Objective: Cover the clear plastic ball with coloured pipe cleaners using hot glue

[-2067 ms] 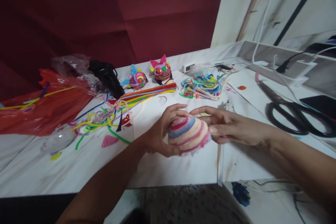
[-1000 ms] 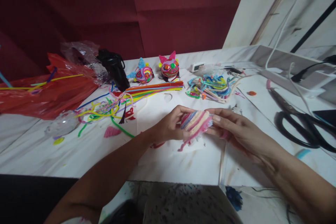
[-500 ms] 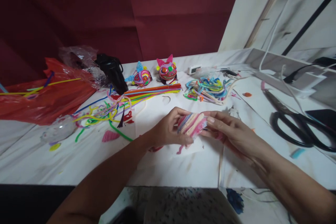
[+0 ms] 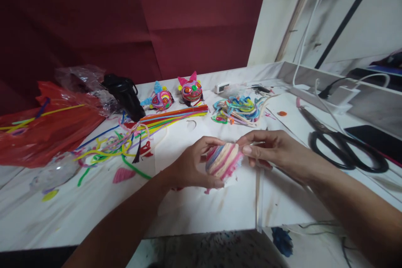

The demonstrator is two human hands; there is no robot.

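Between my hands is a rounded craft piece covered in fuzzy pipe-cleaner stripes of pink, cream and blue (image 4: 223, 161). My left hand (image 4: 193, 165) grips it from the left, thumb along its lower side and fingers over the top. At its upper right edge, the fingertips of my right hand (image 4: 270, 150) pinch together against it; whether a strand lies in that pinch I cannot tell. A small pink end (image 4: 207, 191) shows below the piece. The far side of the piece is hidden.
Behind stand two finished animal heads, one pink-eared (image 4: 191, 88) and one blue-horned (image 4: 162, 98). Pipe cleaners (image 4: 176, 113) lie in front, with a tangled pile (image 4: 240, 109) to their right. Large black-handled scissors (image 4: 342, 146), a phone (image 4: 377, 142) and a red plastic bag (image 4: 63, 134) flank the area.
The striped piece has turned, showing more of its striped face. My right fingers have shifted to its upper right edge. The whole view has swung slightly right.
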